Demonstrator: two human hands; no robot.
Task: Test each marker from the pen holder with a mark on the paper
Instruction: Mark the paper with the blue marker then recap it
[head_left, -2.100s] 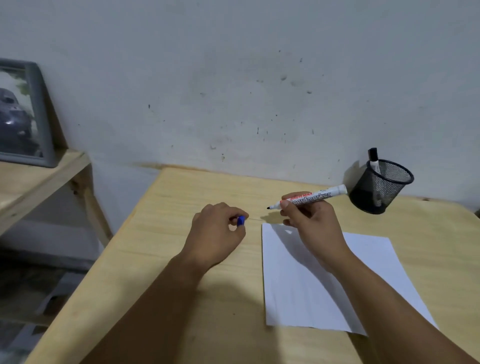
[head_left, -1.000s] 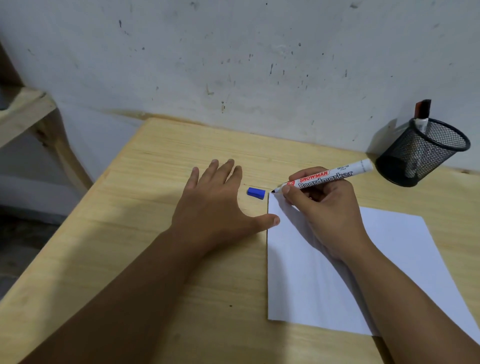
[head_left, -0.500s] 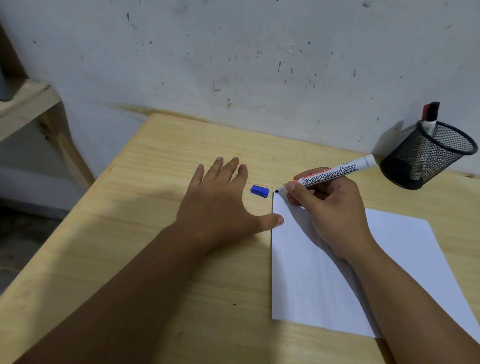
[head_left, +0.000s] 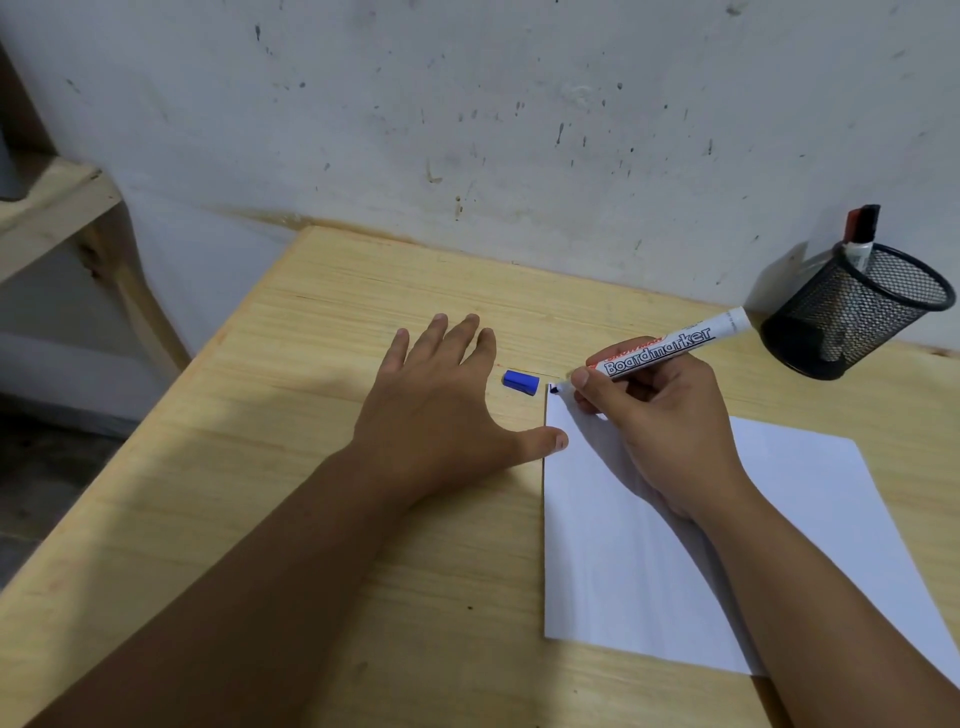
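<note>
My right hand grips a white board marker, uncapped, its dark tip touching the top left corner of the white paper. A small dark mark shows at that corner. My left hand lies flat on the wooden table, fingers spread, with the thumb pressing the paper's left edge. The marker's blue cap rests on the table between both hands. A black mesh pen holder stands at the back right and holds another marker with a dark red cap.
The wooden table stands against a stained white wall. Its left edge drops off to the floor. A wooden shelf juts out at the far left.
Two seconds ago my left hand held the blue cap; it has since set it down and lies flat by the paper. My right hand lowered the marker tip onto the paper's corner.
</note>
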